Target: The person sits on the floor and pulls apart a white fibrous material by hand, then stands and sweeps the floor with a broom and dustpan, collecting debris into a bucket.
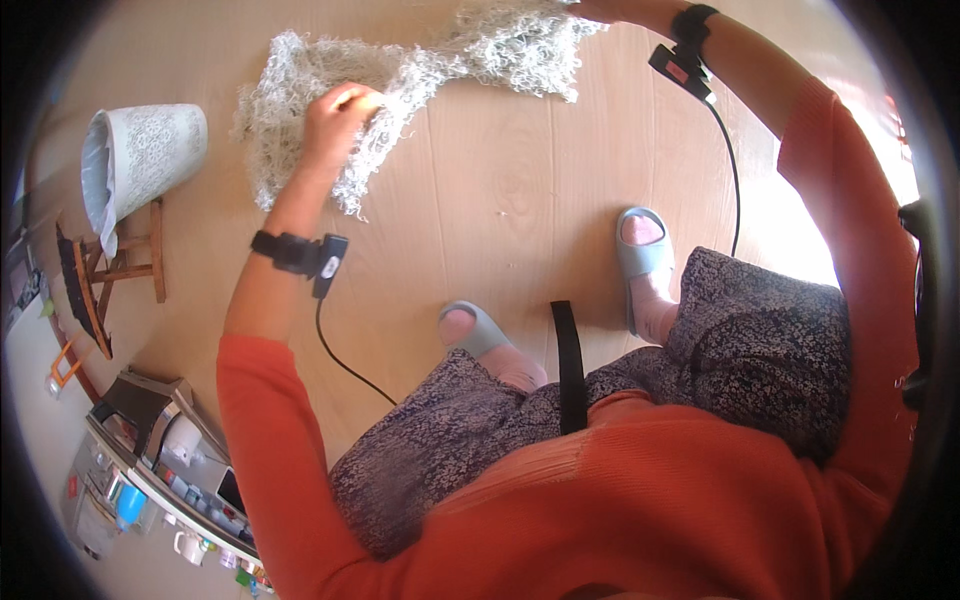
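Note:
A shaggy grey-white textile, loosely looped and fringed, stretches across the upper part of the view above the wooden floor. Its middle narrows between two wider ends. My left hand is closed in a fist on the left part, and strands hang below and beside it. At the upper right corner of the textile, my right hand touches its edge. The picture's top edge cuts off most of that hand, so its grip is hidden. Each wrist wears a black strap with a small cabled device.
Left, a patterned white bin with a plastic liner stands by a wooden stool. A cluttered desk or shelf is at lower left. My slippered feet rest on the floor. A black strap hangs before my waist.

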Tool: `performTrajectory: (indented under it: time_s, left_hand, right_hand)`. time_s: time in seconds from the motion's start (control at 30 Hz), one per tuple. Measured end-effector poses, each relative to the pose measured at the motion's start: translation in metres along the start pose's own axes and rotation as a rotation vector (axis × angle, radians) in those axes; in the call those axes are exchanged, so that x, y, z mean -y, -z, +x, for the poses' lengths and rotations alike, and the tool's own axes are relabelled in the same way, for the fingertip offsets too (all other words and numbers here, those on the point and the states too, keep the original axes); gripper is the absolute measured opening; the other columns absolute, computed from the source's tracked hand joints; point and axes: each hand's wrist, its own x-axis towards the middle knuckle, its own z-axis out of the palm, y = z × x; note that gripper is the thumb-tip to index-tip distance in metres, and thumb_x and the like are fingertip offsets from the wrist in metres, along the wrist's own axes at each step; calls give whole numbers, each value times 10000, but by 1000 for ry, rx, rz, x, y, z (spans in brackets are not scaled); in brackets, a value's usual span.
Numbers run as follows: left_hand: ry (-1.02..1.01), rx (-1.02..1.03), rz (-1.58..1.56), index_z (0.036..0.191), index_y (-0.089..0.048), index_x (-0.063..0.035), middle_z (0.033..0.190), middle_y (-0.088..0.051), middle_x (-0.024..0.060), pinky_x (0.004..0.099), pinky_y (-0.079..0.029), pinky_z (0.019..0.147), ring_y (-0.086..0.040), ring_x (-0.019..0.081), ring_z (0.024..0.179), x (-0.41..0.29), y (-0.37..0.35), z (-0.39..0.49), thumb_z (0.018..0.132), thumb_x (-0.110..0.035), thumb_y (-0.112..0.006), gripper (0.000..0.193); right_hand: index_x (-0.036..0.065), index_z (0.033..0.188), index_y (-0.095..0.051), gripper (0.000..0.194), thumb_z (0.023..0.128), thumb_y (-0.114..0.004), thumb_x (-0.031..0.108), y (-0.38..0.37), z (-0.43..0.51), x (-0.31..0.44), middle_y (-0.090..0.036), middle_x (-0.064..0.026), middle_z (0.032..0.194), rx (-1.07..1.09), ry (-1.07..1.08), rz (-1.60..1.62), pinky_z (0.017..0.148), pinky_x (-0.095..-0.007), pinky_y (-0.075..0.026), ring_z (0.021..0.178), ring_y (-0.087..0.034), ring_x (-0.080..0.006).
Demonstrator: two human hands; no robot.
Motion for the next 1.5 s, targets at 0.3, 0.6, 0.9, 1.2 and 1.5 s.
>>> performTrajectory:
  time_s: [0.3,0.6,0.9,1.2,1.5]
  left_hand:
    - [52,-89,-1066,895,-581,-30,931,-632,109,517,-369,1060,-560,298,1075,-17,93,2,924,-140,-543,119]
    - [-97,-40,367,922,-645,-27,784,-624,66,322,-493,643,-604,179,690,19,16,-14,810,-193,-661,201]
    - [127,157,-127,948,-645,-18,849,-675,69,266,-486,734,-637,169,799,19,41,-20,808,-119,-640,173]
    - [118,164,-465,902,-577,-38,680,-498,-20,237,-437,713,-474,89,667,1,71,-45,836,-127,-555,113]
    - [164,76,-605,918,-551,-88,636,-427,-66,136,-268,427,-335,-2,504,-23,89,-57,827,-163,-586,123]
  right_hand:
    - [14,959,-661,256,802,-610,210,-7,2,-26,-661,-222,924,-85,-152,-100,769,-442,-509,868,-630,-387]
    - [32,953,-661,238,788,-588,186,7,4,-16,-657,-219,957,62,-249,-211,818,-452,-498,928,-624,-386]
    - [18,895,-658,212,766,-601,176,10,-6,-21,-647,-239,892,-18,-308,-214,763,-474,-490,879,-620,-410]
    - [24,854,-654,182,732,-580,138,30,-9,-26,-648,-232,884,-62,-366,-354,761,-476,-494,888,-610,-419]
    - [74,923,-677,245,699,-591,124,55,-11,-20,-659,-214,954,-19,-702,-376,808,-444,-511,937,-626,-384]
